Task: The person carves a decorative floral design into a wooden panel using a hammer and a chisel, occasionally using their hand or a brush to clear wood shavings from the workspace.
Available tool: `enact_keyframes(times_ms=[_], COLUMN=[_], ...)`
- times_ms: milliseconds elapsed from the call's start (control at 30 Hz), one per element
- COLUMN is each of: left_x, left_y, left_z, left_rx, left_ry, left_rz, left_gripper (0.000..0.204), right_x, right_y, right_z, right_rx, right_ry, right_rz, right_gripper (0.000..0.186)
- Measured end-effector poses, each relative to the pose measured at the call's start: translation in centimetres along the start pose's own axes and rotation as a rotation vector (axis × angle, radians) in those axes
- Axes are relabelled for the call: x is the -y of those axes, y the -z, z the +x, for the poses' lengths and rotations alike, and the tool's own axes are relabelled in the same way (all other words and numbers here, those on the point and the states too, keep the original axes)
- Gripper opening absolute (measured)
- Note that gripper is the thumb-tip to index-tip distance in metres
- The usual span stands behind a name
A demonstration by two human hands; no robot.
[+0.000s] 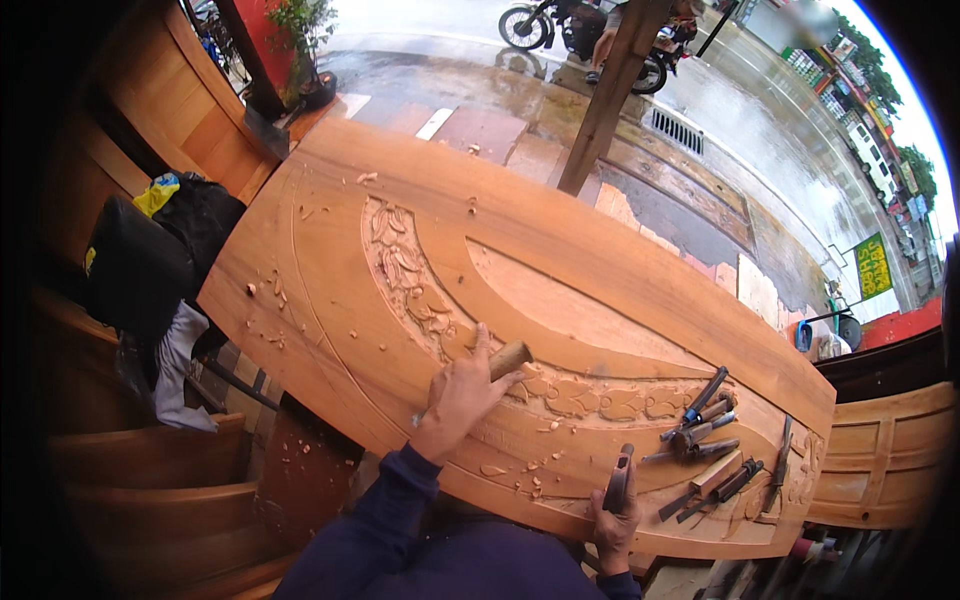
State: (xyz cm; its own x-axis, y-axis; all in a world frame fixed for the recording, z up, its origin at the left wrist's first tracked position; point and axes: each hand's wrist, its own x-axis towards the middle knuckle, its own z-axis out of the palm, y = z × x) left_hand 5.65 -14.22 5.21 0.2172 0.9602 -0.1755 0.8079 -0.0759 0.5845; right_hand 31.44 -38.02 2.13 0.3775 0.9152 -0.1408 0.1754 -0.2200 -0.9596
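A large wooden panel point(330, 240) lies before me, with a curved band of carved flowers and leaves point(398, 262). My left hand point(462, 398) rests over the band's lower bend. It grips a wooden-handled tool point(511, 359), whose thick handle sticks out between thumb and extended index finger; its other end is mostly hidden by the hand. At the panel's near edge my right hand point(612, 522) is closed round a dark, narrow tool point(619, 479) pointing upward; its exact kind is unclear. Several carving chisels point(712, 440) lie in a group to the right of both hands.
Wood chips point(275, 290) are scattered over the panel. A dark bag point(140, 265) and grey cloth point(180, 365) sit at the left. Beyond the far edge stand a wooden post point(612, 95), a potted plant point(318, 90) and a motorcycle point(580, 30) with a person by the wet road.
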Motion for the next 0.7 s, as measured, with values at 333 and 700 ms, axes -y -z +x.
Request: enact_keyframes(times_ms=[333,700], left_x=[-6.3,-7.5], left_y=[-7.3,-9.0], left_z=[-3.4,2.9], left_rx=[-0.116,-0.432], left_ry=[-0.653,-0.565], left_rz=[-0.253,-0.292], left_gripper=[0.054,0.055], right_x=[0.0,3.2], right_y=[3.1,4.6], right_z=[0.3,3.9], right_rx=[-0.016,-0.008], right_ry=[-0.322,-0.092], right_rz=[0.082,0.108], right_gripper=[0.035,0.059])
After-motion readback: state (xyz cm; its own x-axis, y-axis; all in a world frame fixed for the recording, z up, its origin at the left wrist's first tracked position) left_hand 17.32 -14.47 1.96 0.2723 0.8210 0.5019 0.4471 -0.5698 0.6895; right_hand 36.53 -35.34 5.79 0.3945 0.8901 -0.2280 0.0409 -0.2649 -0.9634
